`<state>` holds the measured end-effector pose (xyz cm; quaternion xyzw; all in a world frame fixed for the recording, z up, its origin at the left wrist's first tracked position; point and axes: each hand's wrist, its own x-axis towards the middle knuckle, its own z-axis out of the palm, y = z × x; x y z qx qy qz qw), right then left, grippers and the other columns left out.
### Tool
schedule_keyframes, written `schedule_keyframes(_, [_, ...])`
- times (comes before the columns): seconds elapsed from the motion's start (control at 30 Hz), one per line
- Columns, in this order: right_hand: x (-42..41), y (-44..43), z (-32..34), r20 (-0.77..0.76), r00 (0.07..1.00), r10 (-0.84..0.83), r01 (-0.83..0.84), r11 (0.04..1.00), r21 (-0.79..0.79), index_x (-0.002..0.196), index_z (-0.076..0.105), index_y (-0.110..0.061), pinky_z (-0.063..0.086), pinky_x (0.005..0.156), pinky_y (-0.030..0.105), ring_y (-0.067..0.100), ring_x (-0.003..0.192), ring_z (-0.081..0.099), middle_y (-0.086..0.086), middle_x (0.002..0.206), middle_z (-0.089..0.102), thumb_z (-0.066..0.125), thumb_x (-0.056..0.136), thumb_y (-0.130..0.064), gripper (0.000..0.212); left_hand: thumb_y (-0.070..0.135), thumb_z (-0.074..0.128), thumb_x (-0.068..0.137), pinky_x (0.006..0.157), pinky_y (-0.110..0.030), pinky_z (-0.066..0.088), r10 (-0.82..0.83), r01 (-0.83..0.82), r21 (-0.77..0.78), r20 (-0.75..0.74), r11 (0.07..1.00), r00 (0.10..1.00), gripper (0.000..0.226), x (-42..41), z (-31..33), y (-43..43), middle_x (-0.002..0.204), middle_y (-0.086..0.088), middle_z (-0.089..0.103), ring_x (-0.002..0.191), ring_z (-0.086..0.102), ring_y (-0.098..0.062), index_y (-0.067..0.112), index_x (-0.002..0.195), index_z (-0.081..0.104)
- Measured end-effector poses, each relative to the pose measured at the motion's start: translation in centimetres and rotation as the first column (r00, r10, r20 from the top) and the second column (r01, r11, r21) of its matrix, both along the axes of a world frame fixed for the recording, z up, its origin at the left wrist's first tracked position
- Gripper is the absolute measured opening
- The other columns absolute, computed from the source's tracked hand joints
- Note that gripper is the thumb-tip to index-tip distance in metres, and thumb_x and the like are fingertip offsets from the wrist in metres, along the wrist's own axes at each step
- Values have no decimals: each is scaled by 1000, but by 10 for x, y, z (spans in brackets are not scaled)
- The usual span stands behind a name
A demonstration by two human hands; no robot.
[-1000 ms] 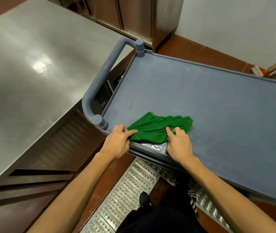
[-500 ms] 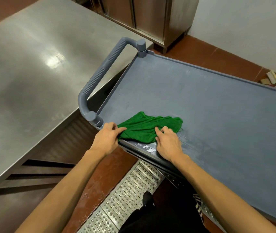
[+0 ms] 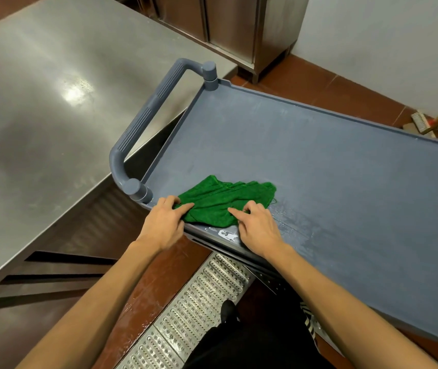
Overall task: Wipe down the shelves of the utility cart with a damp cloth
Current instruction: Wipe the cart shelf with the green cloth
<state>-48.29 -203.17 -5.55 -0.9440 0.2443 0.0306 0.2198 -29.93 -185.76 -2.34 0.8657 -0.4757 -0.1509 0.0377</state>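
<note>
Left hand point(image 3: 163, 222) and right hand point(image 3: 259, 230), fingers curled, pinch the crumpled green cloth point(image 3: 226, 202) on the grey plastic cart shelf point(image 3: 319, 169); lower shelves hidden.

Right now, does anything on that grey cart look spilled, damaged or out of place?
Nothing spilled. The grey plastic cart's top shelf shows wet streaks beside the crumpled green cloth, and a whitish worn patch marks its near rim.

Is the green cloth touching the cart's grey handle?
Apart. In the head view, bare grey cart shelf separates the crumpled green cloth from the ribbed grey plastic handle.
</note>
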Motion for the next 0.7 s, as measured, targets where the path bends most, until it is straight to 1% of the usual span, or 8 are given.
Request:
schedule_keyframes(0.1, [-11,0,1,1,1000,13,-13,1000,8,137,55,-31,41,86,35,22,99,45,5,113,51,50,96,-18,43,18,51,94,102,-44,41,-9,9,3,-19,1000,1000,51,-6,-1,-1,126,-13,48,116,45,-31,25,145,53])
schedule_keyframes(0.3, [-39,2,6,-17,999,-29,30,999,41,136,57,-32,40,94,36,22,106,45,4,116,49,48,98,-16,42,20,53,93,99,-42,44,0,-2,-35,-67,999,998,46,-26,-4,-6,117,-12,49,110,48,-31,22,139,59])
schedule_keyframes(0.43, [-58,4,14,13,996,-90,88,993,85,135,58,-29,47,87,36,22,113,45,5,119,49,48,99,-11,41,26,48,89,95,-45,44,71,-74,-60,-40,995,997,46,-44,0,-11,116,-14,53,107,51,-34,24,131,65])
schedule_keyframes(0.5, [-65,1,17,7,996,-87,85,991,99,135,58,-29,47,86,38,24,116,44,6,123,48,47,99,-9,42,21,50,88,102,-48,41,120,-130,-116,-85,985,989,42,-58,-2,-15,125,-20,49,116,47,-39,20,126,68])
schedule_keyframes(0.57, [-72,-4,19,-14,997,-81,83,991,109,135,58,-31,45,86,36,25,119,44,5,126,48,47,98,-8,45,12,54,90,112,-49,35,171,-191,-135,-151,972,974,36,-73,-6,-21,144,-27,35,130,35,-42,16,124,68])
schedule_keyframes(0.6, [-76,-7,20,-31,996,-83,86,990,110,135,58,-33,44,86,35,25,120,44,4,128,47,47,98,-7,47,10,54,91,113,-49,33,194,-217,-123,-176,968,965,36,-80,-8,-25,151,-27,28,135,30,-42,16,125,66])
schedule_keyframes(0.63, [-81,-10,21,-44,995,-85,90,990,107,135,58,-34,44,85,33,25,120,44,4,129,47,48,97,-6,48,10,53,93,113,-49,32,212,-235,-108,-192,966,958,36,-86,-10,-28,155,-26,25,138,26,-41,16,127,64])
schedule_keyframes(0.7, [-91,-16,23,-48,995,-85,89,991,96,134,58,-36,41,83,33,26,118,45,3,128,48,49,96,-6,49,13,50,95,115,-50,28,225,-245,-89,-193,965,955,38,-97,-12,-36,157,-24,25,140,23,-41,16,131,60])
